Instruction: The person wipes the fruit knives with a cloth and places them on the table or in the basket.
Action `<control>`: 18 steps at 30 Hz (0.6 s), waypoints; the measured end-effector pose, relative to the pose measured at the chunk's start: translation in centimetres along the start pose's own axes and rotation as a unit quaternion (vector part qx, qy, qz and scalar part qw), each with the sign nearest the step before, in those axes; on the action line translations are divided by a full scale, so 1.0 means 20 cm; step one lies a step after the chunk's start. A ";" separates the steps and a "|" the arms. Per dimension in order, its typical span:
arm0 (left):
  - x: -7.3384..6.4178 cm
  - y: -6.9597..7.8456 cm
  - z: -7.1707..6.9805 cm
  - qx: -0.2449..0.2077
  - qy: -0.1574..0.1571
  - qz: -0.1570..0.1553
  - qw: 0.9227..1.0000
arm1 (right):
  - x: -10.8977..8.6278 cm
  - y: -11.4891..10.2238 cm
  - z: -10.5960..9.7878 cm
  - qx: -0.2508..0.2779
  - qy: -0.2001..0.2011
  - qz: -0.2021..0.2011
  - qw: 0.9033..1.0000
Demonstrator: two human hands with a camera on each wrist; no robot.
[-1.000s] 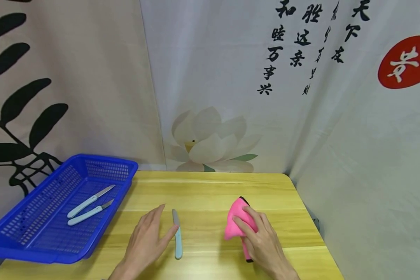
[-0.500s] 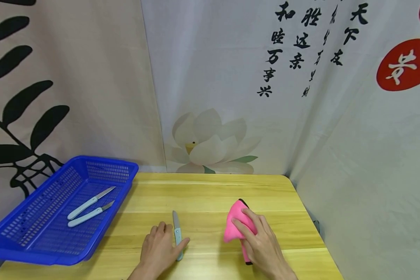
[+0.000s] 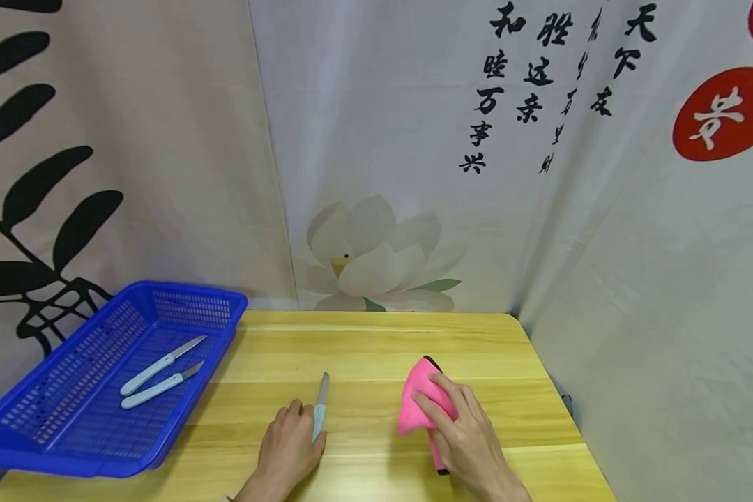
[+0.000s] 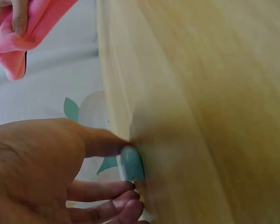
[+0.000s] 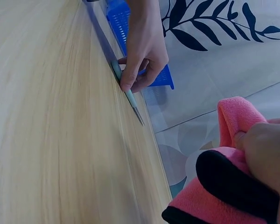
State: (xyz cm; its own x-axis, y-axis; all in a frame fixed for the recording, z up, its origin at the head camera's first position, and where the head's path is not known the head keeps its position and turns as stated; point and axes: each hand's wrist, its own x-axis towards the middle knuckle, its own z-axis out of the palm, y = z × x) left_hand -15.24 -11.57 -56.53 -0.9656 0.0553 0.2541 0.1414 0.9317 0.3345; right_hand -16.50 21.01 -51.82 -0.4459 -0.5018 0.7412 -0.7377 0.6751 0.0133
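A small knife (image 3: pixel 319 418) with a pale blue handle lies on the wooden table, blade pointing away from me. My left hand (image 3: pixel 287 443) pinches its handle between thumb and curled fingers; in the left wrist view the handle's rounded end (image 4: pixel 132 162) shows between them. From the right wrist view, the thumb presses along the handle and the blade (image 5: pixel 138 115) sticks out past the hand. On the right, my right hand (image 3: pixel 473 436) grips a bunched pink cloth (image 3: pixel 422 396) with black edging. One fold of the cloth hangs below the fingers.
A blue plastic basket (image 3: pixel 163 446) with perforated sides stands at the left of the table. Inside it lie two similar knives (image 3: pixel 157 367) with pale handles, side by side. A printed curtain (image 3: pixel 376 139) hangs behind the table's back edge.
My left hand has come down over the knife, and its fingers have curled from spread to pinching the handle. The knife has turned slightly, its tip shifting right. The right hand stays nearly still.
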 end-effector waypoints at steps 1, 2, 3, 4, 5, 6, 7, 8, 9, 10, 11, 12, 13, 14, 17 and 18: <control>0.01 0.00 0.00 -0.007 -0.003 0.000 1.000 | 0.00 0.00 0.00 0.000 0.000 0.000 1.000; 0.01 -0.01 0.00 -0.014 -0.006 -0.001 1.000 | 0.00 0.00 0.00 0.000 -0.001 0.000 1.000; 0.02 -0.01 0.00 -0.020 -0.008 0.001 1.000 | 0.00 0.00 0.00 0.000 -0.001 0.000 1.000; 0.03 -0.02 0.01 -0.026 -0.011 0.003 1.000 | 0.00 0.00 0.00 -0.001 0.000 0.000 1.000; 0.03 -0.02 0.01 -0.031 -0.011 0.008 0.999 | 0.00 0.00 0.00 0.000 -0.001 0.000 1.000; 0.04 -0.03 0.01 -0.037 -0.011 0.013 0.999 | 0.00 0.00 0.00 0.000 -0.001 0.000 1.000; 0.05 -0.03 0.01 -0.042 -0.012 0.019 0.999 | 0.00 0.00 0.00 0.001 -0.001 0.000 1.000; 0.05 -0.04 0.01 -0.047 -0.013 0.024 0.999 | 0.00 0.00 0.00 0.001 -0.001 0.000 1.000; 0.05 -0.04 0.01 -0.052 -0.016 0.029 0.998 | 0.00 0.00 0.01 0.002 -0.001 0.000 1.000; 0.06 -0.05 0.01 -0.056 -0.019 0.031 0.998 | 0.00 0.00 0.01 0.002 -0.001 -0.001 1.000; 0.06 -0.05 0.01 -0.062 -0.023 0.031 0.997 | 0.00 0.00 0.01 0.002 -0.002 -0.001 1.000; 0.06 -0.06 0.01 -0.069 -0.029 0.029 0.997 | 0.00 0.00 0.01 0.002 -0.002 -0.002 1.000; 0.06 -0.06 0.00 -0.076 -0.036 0.023 0.996 | 0.00 0.00 0.01 0.002 -0.002 -0.003 1.000; 0.06 -0.07 0.00 -0.084 -0.043 0.014 0.995 | 0.01 0.00 0.01 0.001 -0.002 -0.003 1.000; 0.05 -0.07 -0.02 -0.106 -0.053 -0.008 0.993 | 0.01 -0.01 0.01 0.001 0.000 -0.006 1.000; 0.04 -0.07 -0.04 -0.112 -0.053 -0.014 0.992 | 0.02 -0.01 0.01 0.000 -0.001 -0.006 1.000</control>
State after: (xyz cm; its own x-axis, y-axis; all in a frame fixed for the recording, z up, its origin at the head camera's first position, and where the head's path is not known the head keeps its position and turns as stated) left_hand -16.14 -13.03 -56.11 -0.9855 0.0793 0.1497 0.1484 0.8307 0.5366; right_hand -16.69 20.60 -51.75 -0.4376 -0.5104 0.7403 -0.7425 0.6695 0.0227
